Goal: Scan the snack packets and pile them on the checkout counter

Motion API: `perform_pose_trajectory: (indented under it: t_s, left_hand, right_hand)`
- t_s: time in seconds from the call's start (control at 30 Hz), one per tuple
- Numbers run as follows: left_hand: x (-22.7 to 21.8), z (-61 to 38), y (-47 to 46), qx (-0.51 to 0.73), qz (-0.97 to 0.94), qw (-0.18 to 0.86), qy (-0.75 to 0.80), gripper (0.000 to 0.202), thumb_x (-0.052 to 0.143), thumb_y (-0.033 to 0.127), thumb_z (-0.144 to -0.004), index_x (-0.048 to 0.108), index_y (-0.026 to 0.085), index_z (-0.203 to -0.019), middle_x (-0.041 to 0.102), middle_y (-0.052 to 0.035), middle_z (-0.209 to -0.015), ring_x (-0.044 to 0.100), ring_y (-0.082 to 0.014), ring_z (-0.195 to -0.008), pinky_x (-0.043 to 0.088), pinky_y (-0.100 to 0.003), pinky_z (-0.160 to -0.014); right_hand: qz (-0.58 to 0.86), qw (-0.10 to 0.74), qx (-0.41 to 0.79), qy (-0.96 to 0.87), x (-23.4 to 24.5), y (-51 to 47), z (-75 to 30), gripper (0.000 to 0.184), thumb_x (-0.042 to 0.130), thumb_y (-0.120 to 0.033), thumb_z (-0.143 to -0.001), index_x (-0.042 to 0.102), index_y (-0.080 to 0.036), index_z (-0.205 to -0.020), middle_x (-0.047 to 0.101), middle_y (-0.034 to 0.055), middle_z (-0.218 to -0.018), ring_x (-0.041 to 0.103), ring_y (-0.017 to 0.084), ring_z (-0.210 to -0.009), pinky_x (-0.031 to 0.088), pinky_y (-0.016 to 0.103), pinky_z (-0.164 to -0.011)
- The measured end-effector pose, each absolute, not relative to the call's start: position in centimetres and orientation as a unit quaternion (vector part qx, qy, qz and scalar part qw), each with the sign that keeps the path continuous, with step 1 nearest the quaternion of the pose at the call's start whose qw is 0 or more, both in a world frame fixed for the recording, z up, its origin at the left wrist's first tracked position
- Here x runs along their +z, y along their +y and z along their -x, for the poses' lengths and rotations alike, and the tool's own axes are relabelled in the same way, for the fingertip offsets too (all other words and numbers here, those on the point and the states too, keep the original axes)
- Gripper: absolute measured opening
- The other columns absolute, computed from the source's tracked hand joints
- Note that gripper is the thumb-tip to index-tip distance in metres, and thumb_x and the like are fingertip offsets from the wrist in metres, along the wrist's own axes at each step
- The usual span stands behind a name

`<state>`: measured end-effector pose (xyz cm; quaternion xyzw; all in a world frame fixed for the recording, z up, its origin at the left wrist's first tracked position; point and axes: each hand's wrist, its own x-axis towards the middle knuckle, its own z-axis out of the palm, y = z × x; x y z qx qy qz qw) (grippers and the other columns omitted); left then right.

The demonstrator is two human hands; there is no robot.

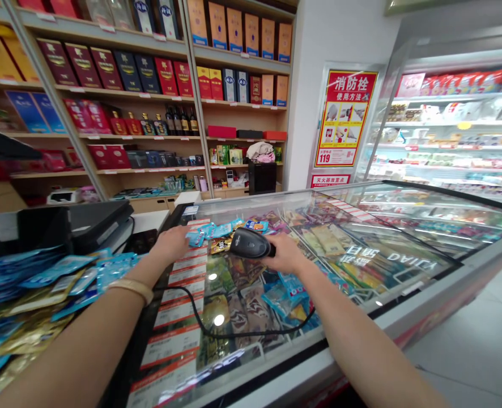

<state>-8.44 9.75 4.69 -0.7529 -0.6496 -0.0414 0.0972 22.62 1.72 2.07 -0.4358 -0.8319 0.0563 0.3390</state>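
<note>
Freezer (429, 303): bagged goods (242, 314) beneath its glass lid (410, 259).
Shelves (115, 92): boxes (103, 68) and bottles (183, 121), beyond the freezer.
Packet heap (59, 286): blue and gold, left of the freezer.
Cord (234, 335): curved across the freezer.
Scanner (247, 243): above the freezer, clasped in right hand (287, 253).
Blue packet (199, 236): atop the freezer, at left hand's (175, 243) fingertips; whether pinched, cannot tell.

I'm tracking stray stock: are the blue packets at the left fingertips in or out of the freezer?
Out: the blue packets lie atop the glass, covering some labels, with the left hand at their edge.
</note>
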Motion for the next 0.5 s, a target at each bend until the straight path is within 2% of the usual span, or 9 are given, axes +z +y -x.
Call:
perform_pose_trajectory:
  t_s: [0.1, 0.2, 0.27, 0.4, 0.5]
  left_hand:
    - [3.7, 7.5, 11.7, 0.016, 0.760, 0.051, -0.647, 0.061, 0.042, 0.017, -0.078, 0.045, 0.017, -0.139, 0.047, -0.0149, -0.144, 0.049, -0.0266, -0.128, 0.039, -0.036, -0.104]
    - [3.1, 7.2, 12.7, 0.056, 0.752, 0.032, -0.656, 0.069, 0.049, 0.014, -0.070, 0.046, 0.020, -0.139, 0.045, -0.0148, -0.146, 0.044, -0.0282, -0.132, 0.036, -0.042, -0.106]
    - [2.9, 7.2, 12.8, 0.063, 0.755, 0.032, -0.652, 0.066, 0.051, 0.015, -0.068, 0.051, 0.021, -0.134, 0.047, -0.0139, -0.144, 0.040, -0.0290, -0.135, 0.033, -0.045, -0.108]
    - [3.2, 7.3, 12.1, 0.074, 0.760, 0.032, -0.644, 0.057, 0.053, 0.021, -0.069, 0.059, 0.022, -0.125, 0.054, -0.0158, -0.137, 0.053, -0.0324, -0.123, 0.040, -0.045, -0.102]
    - [3.7, 7.3, 10.9, 0.077, 0.768, 0.026, -0.636, 0.053, 0.056, 0.031, -0.069, 0.063, 0.019, -0.121, 0.060, -0.0181, -0.128, 0.059, -0.0321, -0.113, 0.046, -0.039, -0.094]
  right_hand:
    - [0.437, 0.337, 0.056, -0.832, 2.1, 1.6, -22.4, 0.023, 0.065, -0.029, -0.069, 0.069, -0.021, -0.091, 0.070, 0.0025, -0.081, 0.065, 0.018, -0.077, 0.043, 0.023, -0.069]
    - [0.445, 0.327, 0.053, -0.832, 2.3, 1.5, -22.2, 0.021, 0.066, -0.030, -0.069, 0.068, -0.022, -0.088, 0.070, 0.0021, -0.080, 0.064, 0.018, -0.077, 0.042, 0.023, -0.068]
    - [0.451, 0.317, 0.051, -0.833, 2.4, 1.5, -22.0, 0.021, 0.067, -0.032, -0.068, 0.068, -0.021, -0.086, 0.070, 0.0019, -0.080, 0.064, 0.018, -0.075, 0.041, 0.023, -0.066]
    - [0.452, 0.311, 0.049, -0.835, 2.6, 1.5, -21.9, 0.022, 0.067, -0.033, -0.069, 0.068, -0.022, -0.088, 0.071, 0.0017, -0.080, 0.064, 0.018, -0.077, 0.041, 0.023, -0.066]
    - [0.457, 0.309, 0.042, -0.833, 2.5, 1.4, -21.9, 0.021, 0.068, -0.034, -0.069, 0.069, -0.022, -0.087, 0.071, 0.0019, -0.080, 0.065, 0.019, -0.077, 0.041, 0.023, -0.067]
